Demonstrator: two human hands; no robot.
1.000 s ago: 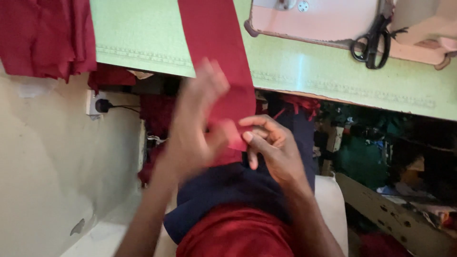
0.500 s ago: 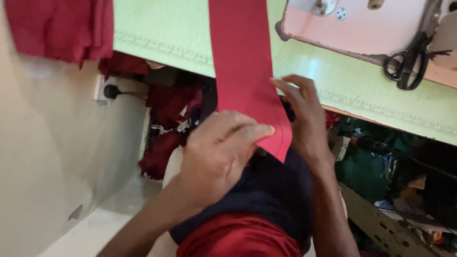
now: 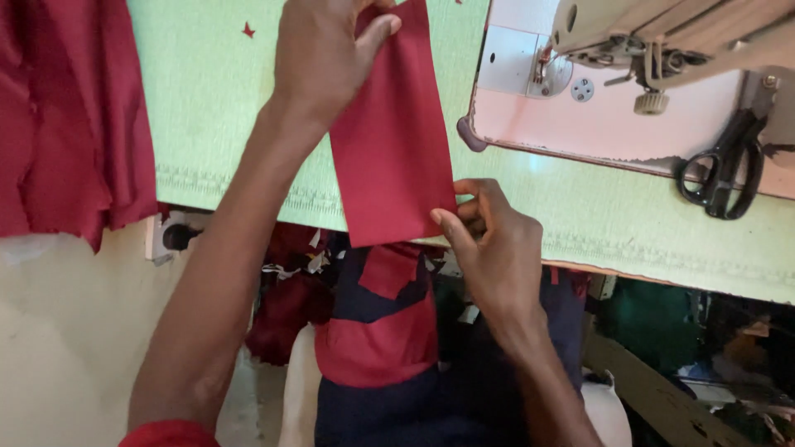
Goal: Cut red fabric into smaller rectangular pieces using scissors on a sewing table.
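Nearest the camera, at six o'clock, lies the person's lap (image 3: 389, 364), clothed in dark blue with red cloth across it and a small red scrap on top. Just above, at about four o'clock from the picture's middle, the right hand (image 3: 497, 248) pinches the lower right corner of a red fabric strip (image 3: 393, 141) between thumb and forefinger, the other fingers curled in behind. The strip lies flat on a pale green table top (image 3: 215, 124), and its lower end hangs just over the table's near edge. Farther up, at twelve o'clock, the left hand (image 3: 323, 58) presses down on the strip's upper left part, fingers bent and thumb stretched across the cloth, the forearm running down toward seven o'clock. At nine o'clock a heap of red cloth (image 3: 66, 124) drapes over the table's left end. At two o'clock stands a sewing machine (image 3: 629, 91) on its pinkish base, and black scissors (image 3: 725, 170) rest at three o'clock on that base's right end.
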